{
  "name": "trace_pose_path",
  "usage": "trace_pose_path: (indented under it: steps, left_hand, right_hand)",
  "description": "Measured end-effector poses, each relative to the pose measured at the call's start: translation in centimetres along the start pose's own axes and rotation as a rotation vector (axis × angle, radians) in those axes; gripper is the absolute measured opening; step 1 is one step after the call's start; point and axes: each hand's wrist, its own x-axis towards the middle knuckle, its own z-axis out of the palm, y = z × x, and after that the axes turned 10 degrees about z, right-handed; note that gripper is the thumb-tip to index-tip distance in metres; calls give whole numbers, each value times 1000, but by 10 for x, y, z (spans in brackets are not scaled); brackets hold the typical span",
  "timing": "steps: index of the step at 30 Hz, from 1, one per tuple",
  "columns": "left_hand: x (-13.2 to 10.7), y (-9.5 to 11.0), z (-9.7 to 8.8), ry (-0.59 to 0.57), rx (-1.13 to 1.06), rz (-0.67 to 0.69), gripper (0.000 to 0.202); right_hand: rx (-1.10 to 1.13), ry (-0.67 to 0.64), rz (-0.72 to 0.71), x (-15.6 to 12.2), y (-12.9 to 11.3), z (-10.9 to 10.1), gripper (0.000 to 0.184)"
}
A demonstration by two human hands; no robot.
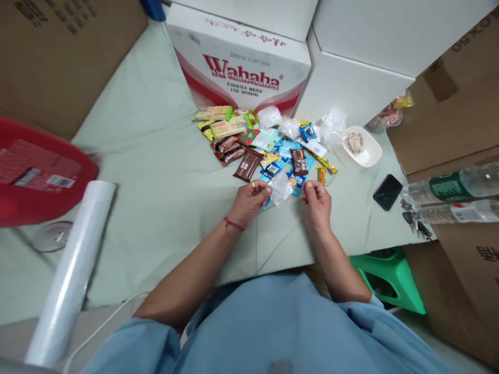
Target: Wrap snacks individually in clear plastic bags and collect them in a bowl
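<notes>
Between the thumb and fingers of my left hand point(251, 200) is a small clear plastic bag point(280, 188), crumpled and held over the snack pile. My right hand point(317, 202) is a little to the right of the bag, its thumb and fingertips pressed together; whatever may be in that pinch cannot be made out. Just beyond my hands lie a dark brown snack packet point(248, 164), a cocoa packet point(299, 161) and several blue packets, partly hidden by the bag. Yellow-and-green wrapped bars point(229, 127) and reddish-brown packets point(228, 150) sit at the pile's left.
A Wahaha water carton point(245, 67) stands behind the pile. To the right are a white bowl point(368, 153), crumpled clear plastic point(332, 127), a black phone-like object point(388, 192), keys point(416, 223) and plastic bottles point(463, 184). A film roll point(74, 270) and red container point(42, 171) lie left.
</notes>
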Motion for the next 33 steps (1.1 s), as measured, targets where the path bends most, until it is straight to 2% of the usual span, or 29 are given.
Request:
trace_pose_path:
  steps: [3, 6, 8, 10, 13, 16, 20, 24, 26, 28, 30, 33]
  left_hand:
    - [-2, 0, 2, 5, 36, -4, 43]
    - [-5, 2, 4, -75, 57, -18, 42]
    - [-7, 4, 3, -107, 72, 0, 40]
    - [-8, 6, 0, -79, 80, 31, 38]
    - [-6, 9, -5, 1, 73, 51, 36]
    - [-1, 15, -11, 71, 43, 47, 32]
    - [5, 19, -19, 123, -16, 54, 31]
    - [8, 17, -24, 140, 48, 74, 30]
    - [7, 16, -24, 184, 146, 185, 27]
    - [4, 18, -23, 185, 285, 365, 25]
    - [-1, 21, -20, 84, 441, 531, 27]
    - [-9, 20, -12, -168, 642, 650, 35]
  right_hand:
    - [-140, -105, -7, -7, -1, 4, 30]
    - [-216, -223, -7, -7, 2, 17, 28]
    - [-157, -249, 28, -2, 5, 23, 27]
    - [-25, -266, 119, 2, 7, 22, 27]
    - [176, -277, 260, 6, 4, 11, 31]
    - [316, -266, 320, 8, -5, -7, 34]
    - [371, -315, 349, 12, -10, -24, 37]
    - [408, -326, 408, 16, -7, -28, 41]
    - [430, -312, 439, 19, -6, -27, 43]
    - [437, -308, 461, 22, -7, -24, 42]
    - [439, -325, 479, 25, -9, -22, 41]
    - [464, -367, 504, 30, -13, -18, 39]
